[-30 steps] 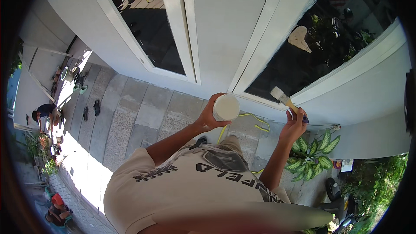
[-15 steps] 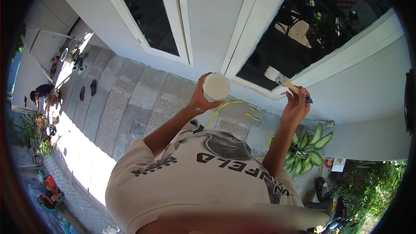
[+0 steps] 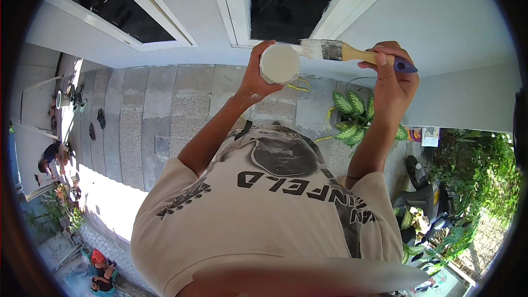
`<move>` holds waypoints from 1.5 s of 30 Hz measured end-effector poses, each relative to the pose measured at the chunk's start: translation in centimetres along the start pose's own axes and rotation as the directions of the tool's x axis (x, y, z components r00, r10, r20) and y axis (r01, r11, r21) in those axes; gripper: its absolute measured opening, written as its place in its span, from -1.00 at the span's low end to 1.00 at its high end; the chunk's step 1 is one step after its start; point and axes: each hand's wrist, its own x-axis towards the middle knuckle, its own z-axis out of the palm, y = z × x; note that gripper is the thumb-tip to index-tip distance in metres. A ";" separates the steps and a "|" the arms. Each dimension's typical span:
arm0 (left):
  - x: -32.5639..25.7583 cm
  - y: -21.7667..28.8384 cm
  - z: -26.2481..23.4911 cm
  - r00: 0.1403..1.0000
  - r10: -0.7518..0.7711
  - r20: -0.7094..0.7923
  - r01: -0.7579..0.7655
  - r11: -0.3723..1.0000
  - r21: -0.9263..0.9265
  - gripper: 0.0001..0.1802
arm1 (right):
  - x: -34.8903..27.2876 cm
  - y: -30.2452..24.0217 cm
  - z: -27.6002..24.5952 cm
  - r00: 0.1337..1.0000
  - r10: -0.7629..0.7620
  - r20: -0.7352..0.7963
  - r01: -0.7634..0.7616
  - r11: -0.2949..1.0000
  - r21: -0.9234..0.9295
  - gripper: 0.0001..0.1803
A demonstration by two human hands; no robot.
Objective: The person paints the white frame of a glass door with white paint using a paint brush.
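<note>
My left hand (image 3: 257, 77) is wrapped around a round cup of white paint (image 3: 279, 64), seen from above. My right hand (image 3: 393, 80) grips the wooden handle of a paintbrush (image 3: 352, 54), fingers pinched near its blue end. The brush lies nearly level and points left. Its white-coated bristles are close to the cup's right rim; whether they touch it I cannot tell. Ahead is a white window frame (image 3: 234, 8) around dark glass (image 3: 291, 5).
A second framed window (image 3: 110, 5) is at the left of the pale wall (image 3: 429, 22). A leafy potted plant (image 3: 352, 115) and a yellow cord (image 3: 328, 118) are by my right forearm. A motorbike (image 3: 426, 198) stands right. Two people (image 3: 52, 154) are far left.
My right hand has lifted and swung the brush from a diagonal slant to nearly level, bringing its bristles beside the cup. The view has turned rightward along the wall.
</note>
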 end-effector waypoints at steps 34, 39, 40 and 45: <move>1.8 1.2 9.5 0.977 0.061 0.206 -0.061 0.998 -0.002 0.16 | -3.0 2.1 -3.8 0.962 0.105 0.252 0.131 0.629 -0.766 -0.77; 1.6 0.7 9.6 0.982 0.029 0.189 -0.035 0.999 0.029 0.14 | -3.6 1.5 -4.8 0.985 0.144 0.096 -0.032 0.698 -0.715 -0.76; 1.5 0.6 9.7 0.982 0.022 0.188 -0.031 0.999 0.041 0.13 | -3.9 1.6 -5.0 0.992 0.121 0.034 -0.068 0.745 -0.663 -0.76; 1.0 -0.3 10.4 0.983 0.015 0.183 -0.020 0.999 0.026 0.11 | -6.0 2.9 -7.1 0.968 0.174 -0.183 -0.246 0.818 -0.520 -0.80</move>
